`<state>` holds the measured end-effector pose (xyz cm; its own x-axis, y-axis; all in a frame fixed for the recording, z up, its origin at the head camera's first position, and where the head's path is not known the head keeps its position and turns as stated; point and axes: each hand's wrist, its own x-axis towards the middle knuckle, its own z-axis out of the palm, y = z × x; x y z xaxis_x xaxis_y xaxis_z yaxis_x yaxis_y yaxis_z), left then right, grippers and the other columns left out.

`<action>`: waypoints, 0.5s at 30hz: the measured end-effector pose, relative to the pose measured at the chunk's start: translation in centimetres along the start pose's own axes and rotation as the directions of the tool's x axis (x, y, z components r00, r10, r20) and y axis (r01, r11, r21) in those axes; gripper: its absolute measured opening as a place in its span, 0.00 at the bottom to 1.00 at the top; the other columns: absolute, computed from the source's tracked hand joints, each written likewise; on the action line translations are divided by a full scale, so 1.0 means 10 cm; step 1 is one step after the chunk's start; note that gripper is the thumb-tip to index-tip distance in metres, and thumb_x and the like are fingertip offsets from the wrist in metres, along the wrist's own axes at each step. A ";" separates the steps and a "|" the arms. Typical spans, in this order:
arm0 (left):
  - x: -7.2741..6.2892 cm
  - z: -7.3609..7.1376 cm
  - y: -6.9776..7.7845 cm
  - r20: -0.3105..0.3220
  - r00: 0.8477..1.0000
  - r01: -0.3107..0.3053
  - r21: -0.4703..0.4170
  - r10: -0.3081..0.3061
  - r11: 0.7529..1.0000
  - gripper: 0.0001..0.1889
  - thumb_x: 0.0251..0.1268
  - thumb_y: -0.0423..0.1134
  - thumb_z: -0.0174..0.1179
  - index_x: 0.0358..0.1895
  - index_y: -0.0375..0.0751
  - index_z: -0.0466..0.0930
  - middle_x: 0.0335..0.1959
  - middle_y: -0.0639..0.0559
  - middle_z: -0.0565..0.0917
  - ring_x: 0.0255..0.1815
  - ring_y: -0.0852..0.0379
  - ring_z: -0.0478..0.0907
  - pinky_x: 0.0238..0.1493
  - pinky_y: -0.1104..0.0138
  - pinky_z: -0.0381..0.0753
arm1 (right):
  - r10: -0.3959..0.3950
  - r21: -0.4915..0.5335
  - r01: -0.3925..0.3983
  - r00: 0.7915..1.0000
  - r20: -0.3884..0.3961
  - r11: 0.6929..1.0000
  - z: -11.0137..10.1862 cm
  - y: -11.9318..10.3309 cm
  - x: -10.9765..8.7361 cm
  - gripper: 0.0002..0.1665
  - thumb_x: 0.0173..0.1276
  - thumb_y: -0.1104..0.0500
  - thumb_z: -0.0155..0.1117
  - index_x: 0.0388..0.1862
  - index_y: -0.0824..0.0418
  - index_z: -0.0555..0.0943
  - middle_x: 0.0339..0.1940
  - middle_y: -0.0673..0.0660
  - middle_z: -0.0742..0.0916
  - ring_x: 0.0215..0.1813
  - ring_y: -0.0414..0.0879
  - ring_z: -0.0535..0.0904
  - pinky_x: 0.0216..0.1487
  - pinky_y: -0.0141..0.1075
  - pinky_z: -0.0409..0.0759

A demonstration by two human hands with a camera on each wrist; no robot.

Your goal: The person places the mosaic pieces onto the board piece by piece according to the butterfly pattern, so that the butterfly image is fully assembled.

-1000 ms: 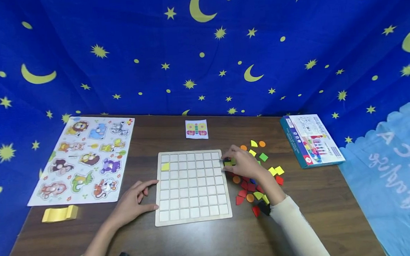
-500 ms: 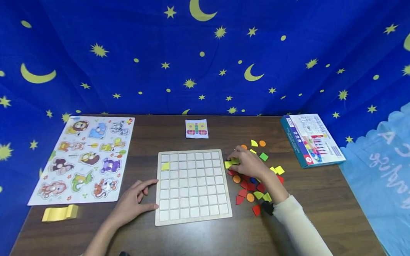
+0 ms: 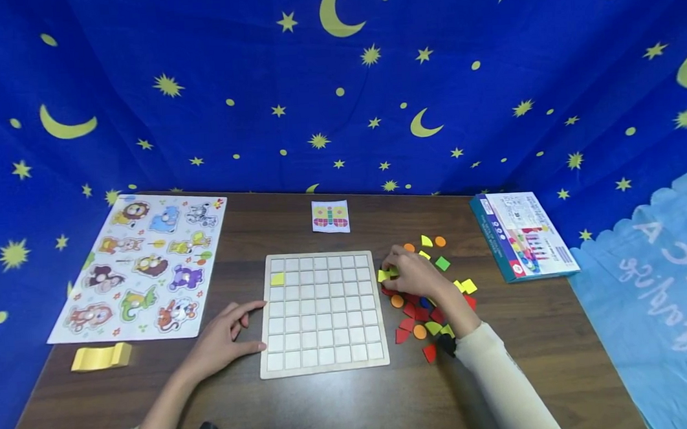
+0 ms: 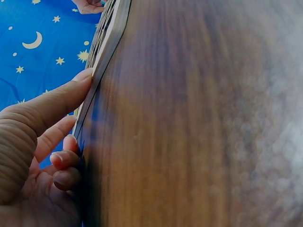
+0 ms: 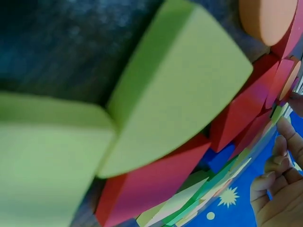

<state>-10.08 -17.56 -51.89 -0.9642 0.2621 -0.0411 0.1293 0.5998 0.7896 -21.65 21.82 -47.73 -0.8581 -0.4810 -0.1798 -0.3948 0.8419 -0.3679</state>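
1. Right grip (image 3: 413, 272) has drawn back slightly from the edge of the wooden board (image 3: 324, 322) since the earliest frame; the left grip (image 3: 227, 327) shows little change.
2. Yellow pieces (image 3: 384, 276) lie just beside the board's right edge, at the right fingertips. Thumb and fingers curl in around them, but whether they are clamped on one cannot be told.
3. Handling a single piece by its opposite sides seems best: the pieces look thin and flat, so a pinch that is too wide could drag neighbours along.
4. Left thumb and index finger stand apart, both touching the board's left edge. Light, steady contact there should keep the board from sliding.
5. Pale and squared off into a grid, the board bears one yellow tile (image 3: 277, 279) in its leftmost column, second row from the far edge.
6. Red pieces (image 3: 409, 309), orange rounds (image 3: 397, 300) and a green square (image 3: 442, 263) lie loose on the worktop (image 3: 330, 409) near the right grip; care is needed not to scatter them.
7. Beyond the board lies a butterfly card (image 3: 330, 216); a box (image 3: 525, 234) sits far right, an animal board (image 3: 145, 267) left.
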 end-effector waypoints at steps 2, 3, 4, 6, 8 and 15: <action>0.00 0.00 0.00 0.003 1.000 0.000 -0.005 0.000 1.000 0.38 0.46 0.48 0.78 0.65 0.45 0.76 0.34 0.54 0.68 0.26 0.65 0.60 0.29 0.71 0.62 | -0.007 -0.007 0.007 1.000 -0.003 1.000 0.00 0.00 0.01 0.18 0.59 0.53 0.74 0.44 0.63 0.85 0.38 0.54 0.77 0.26 0.41 0.69 0.27 0.33 0.66; 0.00 0.00 0.00 0.004 1.000 0.001 -0.007 -0.001 1.000 0.38 0.46 0.48 0.78 0.65 0.45 0.76 0.34 0.54 0.68 0.26 0.65 0.60 0.29 0.71 0.62 | -0.010 -0.008 0.010 1.000 -0.007 1.000 0.00 0.00 0.01 0.18 0.59 0.53 0.74 0.44 0.62 0.85 0.38 0.54 0.77 0.26 0.41 0.69 0.26 0.32 0.66; 0.00 0.00 0.00 0.006 1.000 0.001 -0.008 -0.001 1.000 0.38 0.46 0.48 0.78 0.65 0.45 0.76 0.34 0.54 0.68 0.26 0.65 0.60 0.29 0.71 0.62 | -0.013 -0.006 0.013 1.000 -0.010 1.000 0.00 0.00 0.01 0.18 0.59 0.53 0.74 0.43 0.62 0.85 0.38 0.54 0.77 0.26 0.41 0.69 0.26 0.32 0.66; 0.00 0.00 0.00 0.006 1.000 0.003 -0.006 -0.003 1.000 0.38 0.46 0.48 0.78 0.65 0.45 0.76 0.33 0.55 0.68 0.26 0.65 0.60 0.29 0.71 0.62 | -0.020 0.001 0.020 1.000 -0.023 1.000 0.01 -0.01 0.01 0.18 0.59 0.52 0.74 0.43 0.62 0.85 0.38 0.54 0.77 0.26 0.41 0.69 0.26 0.32 0.66; 0.00 -0.01 0.00 0.004 1.000 0.004 -0.002 -0.004 1.000 0.38 0.46 0.48 0.78 0.65 0.45 0.76 0.33 0.55 0.68 0.26 0.65 0.60 0.29 0.71 0.62 | -0.031 0.018 0.032 0.999 -0.042 0.999 0.01 -0.02 0.01 0.18 0.58 0.52 0.75 0.42 0.61 0.85 0.37 0.54 0.77 0.27 0.41 0.69 0.26 0.32 0.66; 0.00 0.01 -0.02 -0.011 1.000 -0.023 0.001 0.023 1.000 0.37 0.46 0.48 0.78 0.64 0.45 0.77 0.33 0.56 0.68 0.26 0.66 0.59 0.29 0.71 0.62 | -0.107 0.028 0.111 0.987 -0.120 0.993 0.02 -0.18 0.09 0.16 0.56 0.52 0.75 0.40 0.58 0.86 0.37 0.51 0.78 0.30 0.40 0.70 0.31 0.32 0.70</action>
<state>-10.05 -17.63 -52.08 -0.9634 0.2678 -0.0160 0.1522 0.5946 0.7895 -21.61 19.85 -47.40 -0.8442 -0.5352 -0.0290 -0.4781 0.7764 -0.4106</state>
